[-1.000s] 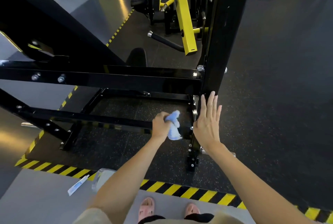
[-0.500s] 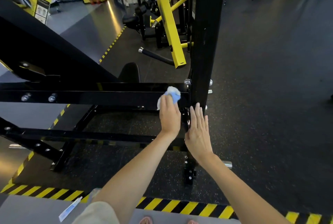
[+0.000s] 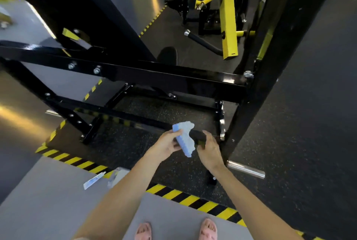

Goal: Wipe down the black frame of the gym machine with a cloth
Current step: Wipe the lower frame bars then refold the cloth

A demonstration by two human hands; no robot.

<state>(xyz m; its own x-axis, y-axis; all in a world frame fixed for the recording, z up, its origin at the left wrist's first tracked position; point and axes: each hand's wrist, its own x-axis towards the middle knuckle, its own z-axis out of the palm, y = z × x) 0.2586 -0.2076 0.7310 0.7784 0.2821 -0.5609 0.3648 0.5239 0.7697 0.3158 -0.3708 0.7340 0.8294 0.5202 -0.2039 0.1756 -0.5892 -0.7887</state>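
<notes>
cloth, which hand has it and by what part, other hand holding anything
The left hand pinches the blue cloth by its left edge. The right hand seems to grip the lower frame bar beside it.

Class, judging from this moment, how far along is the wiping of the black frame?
Done: unclear; the upper crossbar shines, but that proves no wiping. In hand: the left hand grips the blue cloth by the lower bar; the right hand is close by. Left: likely the upright post.
</notes>
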